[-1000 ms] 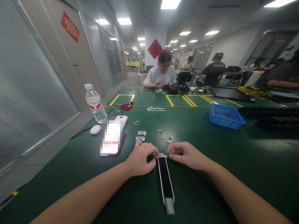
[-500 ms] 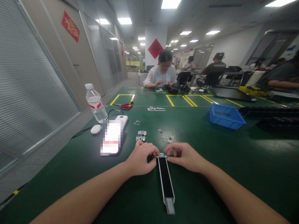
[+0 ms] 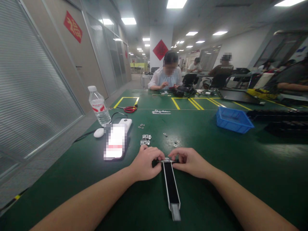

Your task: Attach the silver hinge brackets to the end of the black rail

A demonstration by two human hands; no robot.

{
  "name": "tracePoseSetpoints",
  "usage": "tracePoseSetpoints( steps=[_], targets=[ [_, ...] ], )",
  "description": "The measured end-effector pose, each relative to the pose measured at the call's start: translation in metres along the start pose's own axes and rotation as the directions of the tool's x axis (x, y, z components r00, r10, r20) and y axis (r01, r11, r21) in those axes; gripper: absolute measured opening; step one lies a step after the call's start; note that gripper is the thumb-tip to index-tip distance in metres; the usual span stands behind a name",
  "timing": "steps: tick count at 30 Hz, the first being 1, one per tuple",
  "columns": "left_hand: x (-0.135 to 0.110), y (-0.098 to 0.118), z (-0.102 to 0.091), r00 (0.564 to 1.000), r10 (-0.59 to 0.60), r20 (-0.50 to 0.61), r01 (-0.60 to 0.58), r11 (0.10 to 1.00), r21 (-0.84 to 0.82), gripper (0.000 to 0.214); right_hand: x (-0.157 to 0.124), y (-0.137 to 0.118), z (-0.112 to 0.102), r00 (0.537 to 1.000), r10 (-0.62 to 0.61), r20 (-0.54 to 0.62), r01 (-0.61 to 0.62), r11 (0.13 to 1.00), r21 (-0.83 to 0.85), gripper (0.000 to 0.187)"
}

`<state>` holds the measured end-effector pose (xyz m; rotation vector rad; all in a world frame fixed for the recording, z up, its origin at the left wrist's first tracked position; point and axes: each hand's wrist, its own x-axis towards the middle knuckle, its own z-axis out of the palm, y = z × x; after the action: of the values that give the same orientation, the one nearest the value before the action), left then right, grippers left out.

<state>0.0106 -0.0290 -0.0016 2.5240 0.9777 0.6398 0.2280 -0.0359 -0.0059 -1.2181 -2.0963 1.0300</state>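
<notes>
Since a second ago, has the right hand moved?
Yes. The right hand slid slightly left, closing on the far end of the black strip.

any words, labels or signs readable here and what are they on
"福": gold character on the red sign on the left wall.
Red diamond sign on the pillar: gold character, too blurred to read.
Water bottle label: red and white, print too small.
Phone screen: blurred out.
Left hand, right hand, black strip: no text.
</notes>
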Motion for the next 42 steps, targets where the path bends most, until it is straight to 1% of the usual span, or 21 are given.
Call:
tracePoseSetpoints(
  steps=[3,7,10,12,14,17,20,23,28,31,34,38,42],
  targets=[
    [0.0,0.0,-0.001,1.0,-0.01,0.009,0.01,1.0,-0.008,0.016,0.0,0.002,-0.004,1.0,-0.007,0.013,0.007,1.0,-0.031,0.025],
    [0.0,0.002,-0.004,0.999,-0.037,0.018,0.037,0.999,-0.036,0.025,-0.001,0.002,-0.014,0.998,-0.005,-0.059,0.0,0.997,-0.081,0.027],
    [0.0,0.002,-0.005,0.998,-0.061,0.017,0.062,0.997,-0.049,0.029,-0.001,0.002,-0.02,0.992,-0.009,-0.122,-0.016,0.979,-0.201,0.025],
    [0.0,0.002,-0.005,0.997,-0.072,0.02,0.073,0.996,-0.049,0.03,0.0,0.004,-0.02,0.981,-0.015,-0.191,-0.045,0.95,-0.308,0.024],
    [0.0,0.002,-0.005,0.997,-0.078,0.02,0.079,0.996,-0.043,0.031,0.001,0.007,-0.019,0.974,-0.019,-0.227,-0.073,0.919,-0.389,0.024],
    [0.0,0.001,-0.004,0.997,-0.075,0.006,0.075,0.997,-0.033,0.032,0.002,0.014,-0.015,0.978,-0.014,-0.21,-0.084,0.89,-0.448,0.025],
    [0.0,0.001,-0.004,0.998,-0.069,0.0,0.069,0.997,-0.032,0.03,0.003,0.019,-0.012,0.978,-0.019,-0.209,-0.083,0.878,-0.471,0.025],
    [0.0,0.001,-0.004,0.997,-0.071,0.002,0.071,0.997,-0.032,0.029,0.004,0.021,-0.011,0.978,-0.014,-0.208,-0.088,0.878,-0.471,0.021],
    [-0.001,0.002,-0.004,0.998,-0.07,0.006,0.07,0.997,-0.039,0.028,0.006,0.019,-0.011,0.976,0.036,-0.215,-0.133,0.878,-0.459,0.008],
    [-0.001,0.002,-0.005,0.998,-0.067,-0.007,0.067,0.997,-0.032,0.026,0.006,0.015,-0.012,0.975,0.025,-0.223,-0.117,0.904,-0.411,0.007],
    [-0.001,0.004,-0.006,0.996,-0.069,-0.05,0.068,0.997,-0.019,0.018,0.004,0.007,-0.011,0.967,-0.002,-0.254,-0.074,0.954,-0.29,0.009],
    [-0.001,0.007,-0.007,0.986,-0.055,-0.155,0.053,0.998,-0.018,0.015,0.0,-0.007,-0.003,0.962,-0.049,-0.269,0.022,0.995,-0.101,0.014],
    [-0.002,0.008,-0.004,0.97,0.014,-0.241,-0.016,1.0,-0.004,0.013,-0.004,-0.018,0.008,0.937,-0.185,-0.295,0.174,0.983,-0.062,0.014]
  ],
)
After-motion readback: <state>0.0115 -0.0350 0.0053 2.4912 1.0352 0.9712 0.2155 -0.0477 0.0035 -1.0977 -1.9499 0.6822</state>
